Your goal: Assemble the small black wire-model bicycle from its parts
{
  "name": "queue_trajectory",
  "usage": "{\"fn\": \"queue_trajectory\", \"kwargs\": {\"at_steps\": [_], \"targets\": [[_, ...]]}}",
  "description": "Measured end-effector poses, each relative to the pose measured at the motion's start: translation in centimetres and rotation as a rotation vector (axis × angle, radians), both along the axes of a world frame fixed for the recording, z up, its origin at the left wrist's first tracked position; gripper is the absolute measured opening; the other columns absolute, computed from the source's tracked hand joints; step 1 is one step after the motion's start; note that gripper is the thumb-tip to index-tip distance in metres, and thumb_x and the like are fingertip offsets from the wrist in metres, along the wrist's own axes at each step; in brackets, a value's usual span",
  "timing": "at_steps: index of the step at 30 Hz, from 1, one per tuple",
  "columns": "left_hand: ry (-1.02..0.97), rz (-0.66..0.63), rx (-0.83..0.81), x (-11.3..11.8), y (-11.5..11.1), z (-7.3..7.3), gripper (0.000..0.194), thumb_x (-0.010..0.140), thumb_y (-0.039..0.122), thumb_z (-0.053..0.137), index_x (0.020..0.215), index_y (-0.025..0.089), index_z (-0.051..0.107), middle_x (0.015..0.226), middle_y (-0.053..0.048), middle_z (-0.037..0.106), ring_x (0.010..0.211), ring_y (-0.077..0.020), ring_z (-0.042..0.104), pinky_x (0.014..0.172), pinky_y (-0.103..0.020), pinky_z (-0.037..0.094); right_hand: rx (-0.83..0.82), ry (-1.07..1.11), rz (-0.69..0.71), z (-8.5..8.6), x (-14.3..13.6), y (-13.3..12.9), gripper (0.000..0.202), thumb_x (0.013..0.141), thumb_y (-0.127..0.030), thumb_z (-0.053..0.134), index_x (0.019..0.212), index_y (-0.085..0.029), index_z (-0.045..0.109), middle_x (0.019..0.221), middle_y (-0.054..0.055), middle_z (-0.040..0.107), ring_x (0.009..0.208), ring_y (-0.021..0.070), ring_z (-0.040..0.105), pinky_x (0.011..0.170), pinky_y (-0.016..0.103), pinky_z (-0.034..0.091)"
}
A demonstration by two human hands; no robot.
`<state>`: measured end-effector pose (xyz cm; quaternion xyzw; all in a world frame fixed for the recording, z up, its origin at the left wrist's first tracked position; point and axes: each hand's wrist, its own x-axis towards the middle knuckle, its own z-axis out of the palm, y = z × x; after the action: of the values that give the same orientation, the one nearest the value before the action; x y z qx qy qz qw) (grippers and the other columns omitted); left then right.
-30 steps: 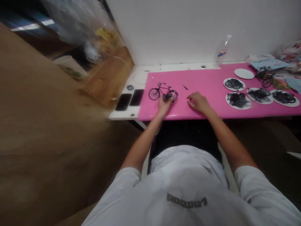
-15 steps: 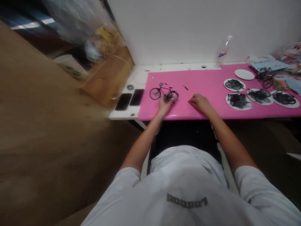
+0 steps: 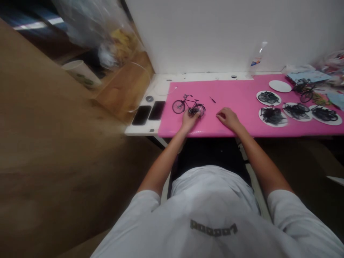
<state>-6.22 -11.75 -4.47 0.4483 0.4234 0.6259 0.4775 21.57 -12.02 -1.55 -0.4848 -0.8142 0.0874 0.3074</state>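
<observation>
A small black model bicycle (image 3: 185, 105) stands over the pink table cover (image 3: 236, 93), its handlebar to the left. My left hand (image 3: 189, 120) grips it low, near the pedals and rear wheel, with the thumb against the rear wheel. To the right, my right hand (image 3: 227, 117) rests on the pink cover, its fingers bent and the fingertips drawn together. Whether something tiny is between those fingertips I cannot make out. A small dark screwdriver-like tool (image 3: 212, 99) lies beyond the gap between my hands.
Two black phones (image 3: 149, 113) lie on the white table edge at left. On the right, several white plates (image 3: 280, 86) stand, most holding black bicycle parts (image 3: 272, 115). Another model bicycle (image 3: 306, 94) is behind them. A clear bottle (image 3: 258, 55) stands by the wall.
The view has shifted very slightly. My left hand still holds the model bicycle, and my right hand stays at nearly the same spot with its fingers curled slightly differently.
</observation>
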Motion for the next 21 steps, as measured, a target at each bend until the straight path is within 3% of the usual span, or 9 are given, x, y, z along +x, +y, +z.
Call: {"fn": "queue_trajectory", "kwargs": {"at_steps": [10,21], "targets": [[-0.025,0.001,0.026,0.0,0.0,0.0,0.057,0.068,0.051,0.102,0.105,0.018,0.073,0.111,-0.01,0.082,0.104,-0.0228,0.078,0.107,-0.045,0.063,-0.008,0.01,-0.037,0.0,-0.1,-0.2,0.014,0.105,-0.036,0.06,0.1,-0.025,0.069,0.107,0.012,0.073,0.101,0.0297,0.065,0.084,0.043,0.052],[-0.033,-0.033,0.003,0.4,-1.1,1.4,0.053,0.071,0.048,0.102,0.103,0.017,0.073,0.11,-0.013,0.082,0.102,-0.0229,0.078,0.097,-0.039,0.065,-0.022,0.032,-0.022,0.7,-0.2,-0.7,0.013,0.105,-0.034,0.057,0.104,-0.024,0.065,0.113,0.014,0.071,0.105,0.0291,0.065,0.091,0.043,0.054]]}}
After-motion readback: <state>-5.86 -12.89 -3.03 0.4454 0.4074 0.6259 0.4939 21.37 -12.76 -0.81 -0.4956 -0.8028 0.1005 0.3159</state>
